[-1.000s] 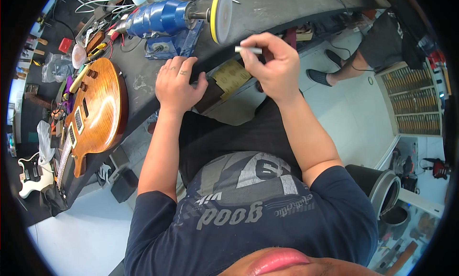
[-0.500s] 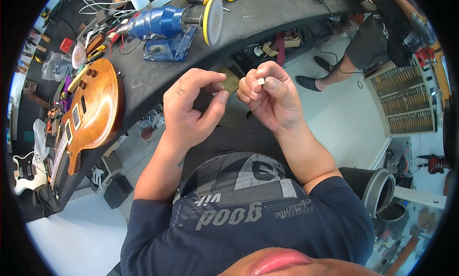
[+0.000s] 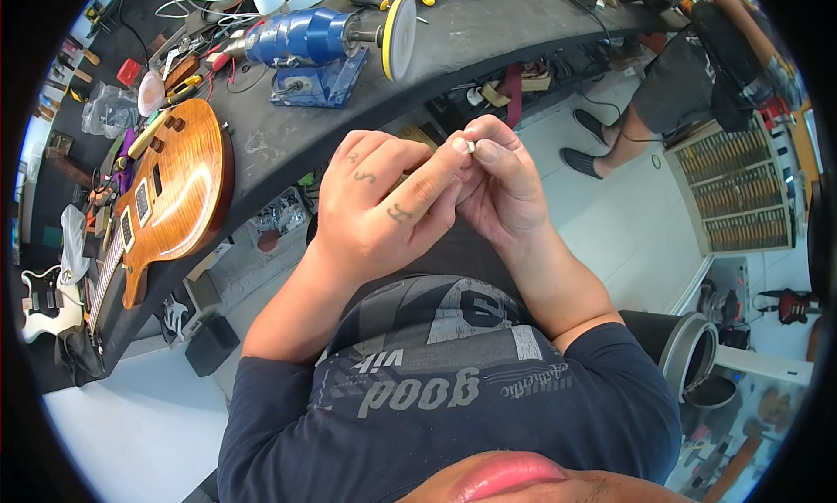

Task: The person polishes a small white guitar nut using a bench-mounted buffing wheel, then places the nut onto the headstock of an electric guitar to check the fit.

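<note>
A small off-white piece (image 3: 471, 146) is pinched between the thumb and fingers of my right hand (image 3: 504, 189), in front of my chest. It is too small for me to tell its kind. My left hand (image 3: 379, 198) has come up against the right one, and its index fingertip presses on the left side of the piece. The other fingers of that hand are curled and partly hidden behind it. Both hands are in the air, near the front edge of the dark workbench (image 3: 288, 159).
A blue motor (image 3: 301, 39) with a yellow-edged disc (image 3: 400, 37) stands on the bench. An amber guitar (image 3: 187, 193) lies at the left, near tools and cables. A person's leg (image 3: 641, 119) is at the far right, before a drawer rack (image 3: 741, 185). A dark cylindrical bin (image 3: 649, 333) stands right.
My left hand has turned and moved right, from apart with thumb and index spread to touching the piece. My right hand still pinches it. The view has shifted slightly.
</note>
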`<control>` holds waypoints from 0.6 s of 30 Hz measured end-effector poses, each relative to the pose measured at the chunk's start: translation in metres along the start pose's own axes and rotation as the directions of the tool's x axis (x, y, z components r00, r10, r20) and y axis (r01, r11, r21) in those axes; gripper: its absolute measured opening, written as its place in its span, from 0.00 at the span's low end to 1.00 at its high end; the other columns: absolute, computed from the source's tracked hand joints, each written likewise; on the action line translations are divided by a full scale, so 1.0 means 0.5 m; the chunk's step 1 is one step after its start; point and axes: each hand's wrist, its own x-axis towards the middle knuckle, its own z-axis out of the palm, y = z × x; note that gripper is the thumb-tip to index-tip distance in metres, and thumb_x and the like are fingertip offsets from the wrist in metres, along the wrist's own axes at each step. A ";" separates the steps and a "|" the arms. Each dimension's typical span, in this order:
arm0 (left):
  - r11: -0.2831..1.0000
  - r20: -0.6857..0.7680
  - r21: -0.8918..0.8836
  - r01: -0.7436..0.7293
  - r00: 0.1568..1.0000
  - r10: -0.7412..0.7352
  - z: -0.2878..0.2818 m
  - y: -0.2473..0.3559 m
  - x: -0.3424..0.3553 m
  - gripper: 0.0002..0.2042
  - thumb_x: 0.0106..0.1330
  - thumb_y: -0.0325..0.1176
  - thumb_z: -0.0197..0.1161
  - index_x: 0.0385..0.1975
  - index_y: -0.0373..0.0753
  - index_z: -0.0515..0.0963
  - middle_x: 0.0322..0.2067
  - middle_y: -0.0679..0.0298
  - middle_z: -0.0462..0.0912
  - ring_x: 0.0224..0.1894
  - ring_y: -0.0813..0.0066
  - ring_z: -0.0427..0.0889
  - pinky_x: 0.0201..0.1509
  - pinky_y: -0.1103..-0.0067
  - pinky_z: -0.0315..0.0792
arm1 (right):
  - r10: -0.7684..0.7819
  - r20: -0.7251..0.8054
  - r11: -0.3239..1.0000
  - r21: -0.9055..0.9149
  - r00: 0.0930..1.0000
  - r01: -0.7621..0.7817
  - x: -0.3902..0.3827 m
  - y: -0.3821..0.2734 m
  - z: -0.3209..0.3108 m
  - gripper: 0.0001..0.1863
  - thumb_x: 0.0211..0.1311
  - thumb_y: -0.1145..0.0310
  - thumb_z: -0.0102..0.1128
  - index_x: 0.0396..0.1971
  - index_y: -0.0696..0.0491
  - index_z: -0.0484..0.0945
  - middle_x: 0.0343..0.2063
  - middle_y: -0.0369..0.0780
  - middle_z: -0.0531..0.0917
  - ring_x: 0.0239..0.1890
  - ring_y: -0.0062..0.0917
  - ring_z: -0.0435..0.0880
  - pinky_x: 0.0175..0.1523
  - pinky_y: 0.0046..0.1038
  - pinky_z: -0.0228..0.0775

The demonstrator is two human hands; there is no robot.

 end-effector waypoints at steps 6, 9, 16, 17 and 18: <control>0.997 0.052 -0.037 0.063 0.997 -0.061 -0.021 -0.022 -0.016 0.21 0.49 0.17 0.74 0.46 0.35 0.86 0.32 0.59 0.86 0.32 0.65 0.85 0.38 0.72 0.79 | -0.205 -0.021 0.915 -0.358 0.978 0.184 0.045 0.004 -0.061 0.07 0.73 0.76 0.67 0.47 0.58 0.85 0.40 0.41 0.89 0.41 0.23 0.88 0.50 0.27 0.83; 0.976 0.125 0.039 0.214 0.968 -0.217 -0.030 -0.082 -0.065 0.16 0.55 0.19 0.73 0.44 0.34 0.85 0.32 0.58 0.85 0.31 0.64 0.85 0.38 0.73 0.80 | -0.422 -0.027 0.499 -0.842 0.906 0.206 0.119 -0.014 -0.102 0.08 0.68 0.76 0.72 0.45 0.57 0.86 0.35 0.33 0.86 0.36 0.14 0.81 0.41 0.19 0.73; 0.853 0.131 0.254 0.455 0.858 -0.497 -0.027 -0.234 -0.167 0.08 0.58 0.22 0.72 0.37 0.36 0.85 0.26 0.63 0.81 0.29 0.66 0.82 0.36 0.70 0.77 | -0.542 0.104 0.190 -0.951 0.834 0.242 0.258 -0.035 -0.127 0.07 0.62 0.72 0.71 0.40 0.55 0.88 0.22 0.26 0.78 0.25 0.09 0.70 0.30 0.20 0.61; 0.867 0.123 0.247 0.433 0.873 -0.472 -0.020 -0.238 -0.172 0.09 0.58 0.23 0.72 0.38 0.37 0.85 0.25 0.64 0.79 0.27 0.69 0.80 0.34 0.70 0.75 | -0.531 0.109 0.135 -0.968 0.840 0.212 0.269 -0.039 -0.129 0.08 0.62 0.71 0.70 0.40 0.56 0.88 0.22 0.27 0.80 0.25 0.09 0.71 0.31 0.20 0.63; 0.864 0.124 0.248 0.439 0.870 -0.478 -0.017 -0.239 -0.172 0.09 0.58 0.23 0.72 0.38 0.37 0.85 0.25 0.64 0.79 0.27 0.69 0.80 0.34 0.70 0.75 | -0.527 0.105 0.139 -0.968 0.843 0.207 0.277 -0.037 -0.131 0.08 0.62 0.71 0.70 0.40 0.56 0.88 0.22 0.27 0.80 0.25 0.09 0.71 0.31 0.20 0.63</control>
